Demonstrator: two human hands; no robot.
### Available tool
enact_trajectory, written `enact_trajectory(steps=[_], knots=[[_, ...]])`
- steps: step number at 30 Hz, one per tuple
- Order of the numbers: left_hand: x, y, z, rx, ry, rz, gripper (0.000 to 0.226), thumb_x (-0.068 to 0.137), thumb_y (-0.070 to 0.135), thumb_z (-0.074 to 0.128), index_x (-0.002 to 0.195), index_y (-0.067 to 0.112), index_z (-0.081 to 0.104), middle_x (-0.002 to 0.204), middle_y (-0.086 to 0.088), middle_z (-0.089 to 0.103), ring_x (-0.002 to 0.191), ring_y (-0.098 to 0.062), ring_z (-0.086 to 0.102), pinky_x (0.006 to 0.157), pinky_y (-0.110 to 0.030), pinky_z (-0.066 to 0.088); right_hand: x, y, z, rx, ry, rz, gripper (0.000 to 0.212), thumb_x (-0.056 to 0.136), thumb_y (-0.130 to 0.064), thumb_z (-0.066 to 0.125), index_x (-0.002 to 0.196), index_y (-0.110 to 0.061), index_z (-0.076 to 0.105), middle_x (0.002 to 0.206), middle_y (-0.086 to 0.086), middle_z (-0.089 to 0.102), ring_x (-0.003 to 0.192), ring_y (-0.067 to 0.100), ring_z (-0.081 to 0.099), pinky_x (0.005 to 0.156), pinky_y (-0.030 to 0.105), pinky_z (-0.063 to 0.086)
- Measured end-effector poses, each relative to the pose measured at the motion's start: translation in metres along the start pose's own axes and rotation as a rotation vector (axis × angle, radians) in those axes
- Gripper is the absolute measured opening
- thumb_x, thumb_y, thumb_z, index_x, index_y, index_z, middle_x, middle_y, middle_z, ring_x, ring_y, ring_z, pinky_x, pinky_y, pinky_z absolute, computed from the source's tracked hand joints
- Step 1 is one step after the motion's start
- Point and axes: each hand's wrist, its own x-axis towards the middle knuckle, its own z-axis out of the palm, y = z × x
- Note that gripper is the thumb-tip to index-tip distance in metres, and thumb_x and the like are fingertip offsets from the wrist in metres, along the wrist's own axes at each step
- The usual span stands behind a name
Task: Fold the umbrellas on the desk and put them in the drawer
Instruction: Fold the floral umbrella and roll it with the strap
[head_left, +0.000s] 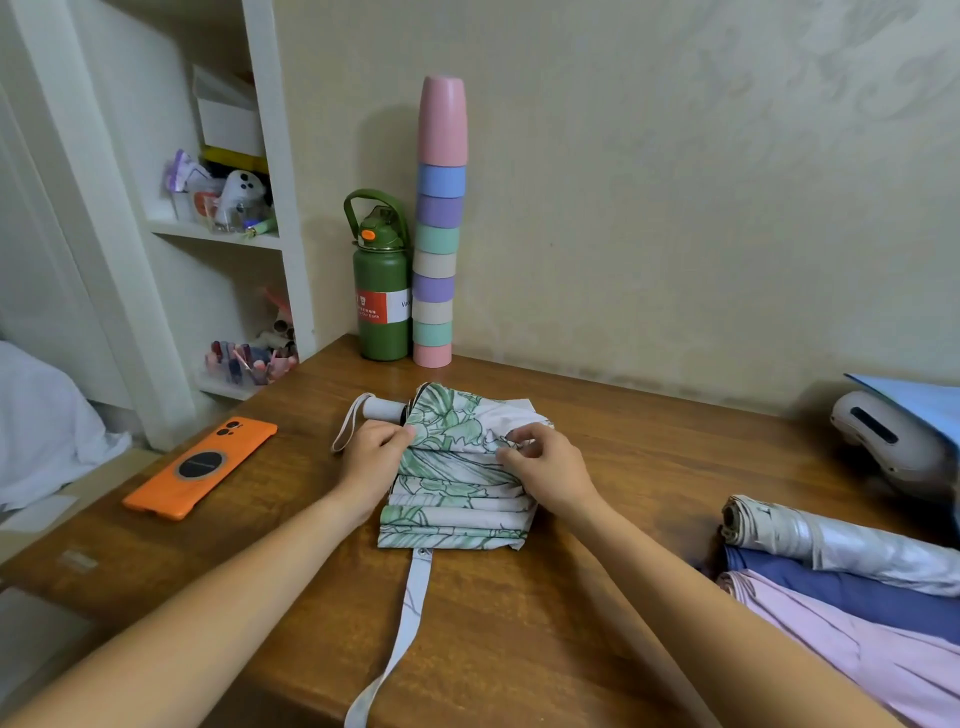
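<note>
An orange phone (201, 466) lies face down near the desk's (519, 623) left edge. At the desk's back edge, against the wall, a green water bottle (381, 291) stands just beside a tall stack of pastel cups (438, 228). A white device (893, 441) sits at the right edge. Left of the desk, white shelves (218, 234) hold small clutter.

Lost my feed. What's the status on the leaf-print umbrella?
Left hand and right hand both pinching leaf-print umbrella folds. Strap loose, unwrapped. Three umbrellas waiting at right. Nothing blocking.
</note>
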Motion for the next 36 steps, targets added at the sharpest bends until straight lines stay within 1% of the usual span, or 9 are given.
enact_trajectory(steps=[4,7,11,15,22,25,28,33,36], knots=[[-0.002,0.001,0.001,0.016,0.002,0.035,0.018,0.100,0.028,0.064,0.087,0.020,0.075,0.112,-0.002,0.063,0.103,-0.010,0.060,0.095,-0.032,0.045,-0.001,-0.010,-0.002,0.406,-0.114,0.159,0.028,0.093,-0.034,0.075,0.103,-0.008,0.068,0.073,0.004,0.059,0.046,0.010,0.041,0.046,0.024,0.035],[-0.003,0.001,0.000,0.048,0.009,0.044,0.021,0.101,0.026,0.063,0.083,0.023,0.074,0.110,0.000,0.063,0.101,-0.008,0.059,0.093,-0.032,0.044,0.001,-0.010,-0.002,0.399,-0.125,0.197,0.030,0.091,-0.028,0.079,0.080,-0.007,0.061,0.066,0.006,0.046,0.045,0.013,0.035,0.043,0.024,0.029],[-0.003,0.001,0.001,0.140,0.081,0.029,0.026,0.099,0.028,0.065,0.074,0.023,0.071,0.106,-0.001,0.065,0.098,-0.015,0.060,0.092,-0.035,0.047,0.004,-0.004,-0.002,0.405,-0.019,0.275,0.019,0.087,-0.015,0.079,0.079,-0.009,0.063,0.065,0.008,0.047,0.046,0.014,0.036,0.045,0.025,0.031],[-0.002,0.002,0.004,0.161,0.113,0.024,0.031,0.098,0.023,0.065,0.077,0.002,0.074,0.102,-0.004,0.065,0.097,-0.018,0.060,0.090,-0.036,0.047,0.002,0.000,0.000,0.456,0.042,0.241,0.018,0.089,-0.013,0.073,0.081,-0.010,0.058,0.060,0.004,0.046,0.046,0.014,0.036,0.047,0.026,0.030],[-0.006,0.002,0.001,0.198,0.105,0.105,0.056,0.103,0.029,0.057,0.059,-0.004,0.055,0.076,-0.009,0.061,0.085,-0.015,0.057,0.067,-0.033,0.040,-0.006,-0.015,-0.005,0.543,-0.028,0.354,0.031,0.096,-0.030,0.070,0.073,-0.013,0.059,0.054,-0.001,0.053,0.038,0.013,0.036,0.037,0.022,0.027],[-0.006,0.002,0.004,0.306,0.143,0.121,0.058,0.105,0.024,0.054,0.050,0.011,0.039,0.074,-0.006,0.055,0.083,-0.018,0.054,0.064,-0.033,0.029,-0.004,-0.013,-0.002,0.525,0.098,0.349,0.031,0.095,-0.019,0.069,0.067,-0.012,0.058,0.055,0.000,0.053,0.039,0.012,0.040,0.038,0.023,0.033],[-0.004,0.002,0.005,0.319,0.165,0.081,0.056,0.105,0.022,0.051,0.051,0.012,0.042,0.087,-0.009,0.059,0.082,-0.016,0.054,0.070,-0.031,0.031,0.001,-0.008,-0.004,0.537,0.269,0.384,0.024,0.097,-0.018,0.063,0.075,-0.012,0.060,0.055,-0.001,0.057,0.042,0.013,0.045,0.042,0.026,0.036],[-0.006,0.003,0.004,0.280,0.129,0.072,0.054,0.104,0.022,0.053,0.052,0.010,0.043,0.084,-0.006,0.059,0.087,-0.014,0.054,0.069,-0.032,0.031,-0.011,-0.015,-0.015,0.529,0.002,0.275,0.035,0.100,-0.039,0.063,0.100,-0.005,0.066,0.056,-0.001,0.057,0.039,0.013,0.038,0.038,0.023,0.026],[-0.007,0.004,0.005,0.272,0.135,0.073,0.055,0.104,0.024,0.054,0.051,0.012,0.042,0.083,-0.007,0.058,0.083,-0.010,0.053,0.068,-0.031,0.031,-0.016,-0.017,-0.007,0.405,-0.072,0.166,0.035,0.094,-0.038,0.073,0.084,-0.007,0.060,0.056,0.003,0.057,0.036,0.016,0.039,0.037,0.022,0.029]])
